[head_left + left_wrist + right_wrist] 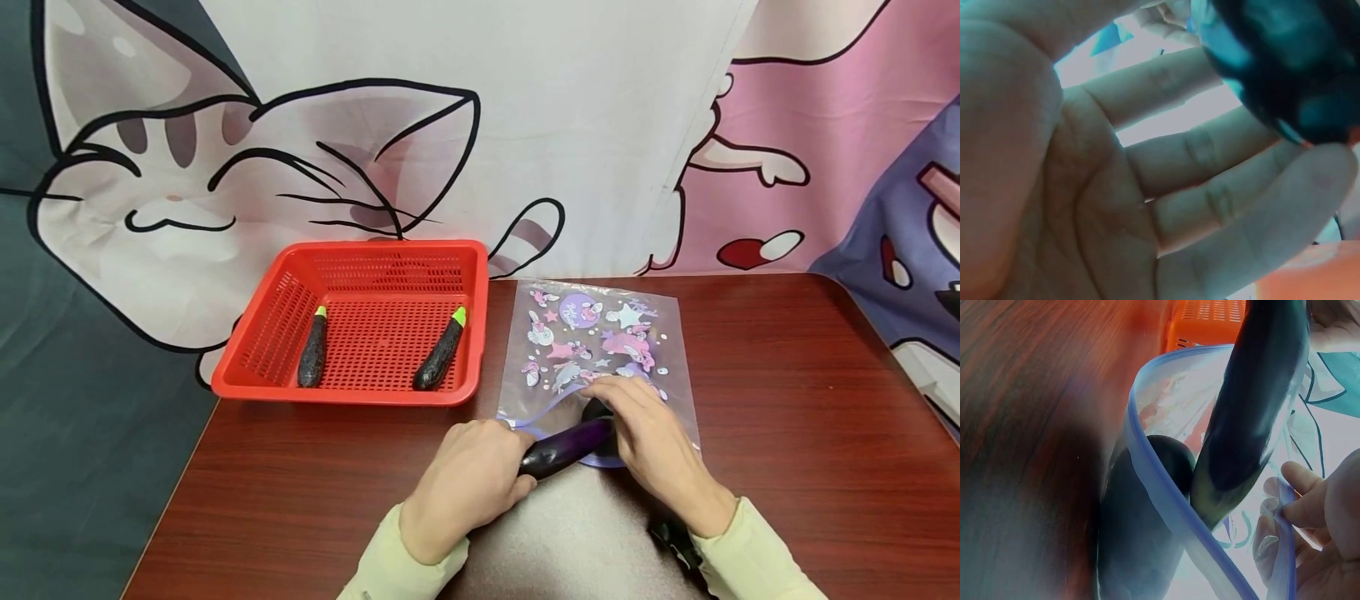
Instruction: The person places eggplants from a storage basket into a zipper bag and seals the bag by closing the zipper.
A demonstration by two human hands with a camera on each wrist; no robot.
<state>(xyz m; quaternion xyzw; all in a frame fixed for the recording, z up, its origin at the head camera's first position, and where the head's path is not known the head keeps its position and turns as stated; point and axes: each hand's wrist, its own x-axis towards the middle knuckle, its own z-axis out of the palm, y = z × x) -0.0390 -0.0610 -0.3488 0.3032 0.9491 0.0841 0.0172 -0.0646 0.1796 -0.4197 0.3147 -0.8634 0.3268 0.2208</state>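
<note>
My left hand (468, 475) grips one end of a glossy dark purple eggplant (566, 448). The other end points to the right, at the mouth of a clear zip bag (517, 392) printed with pink and purple cartoons. In the right wrist view that tip reaches inside the bag's lilac zip rim (1141, 456). My right hand (660, 442) pinches the rim between thumb and fingers, and the mouth gapes. A second dark, smooth vegetable (1138, 544) lies within the bag beside the eggplant. The left wrist view shows my fingers spread under the eggplant (1297, 69).
At the back left stands a red perforated basket (341, 398). It holds two dark zucchini (312, 350) with bright green ends. A cartoon-printed cloth (600, 125) hangs behind the brown wooden table (787, 400). The table's left edge slants toward the front.
</note>
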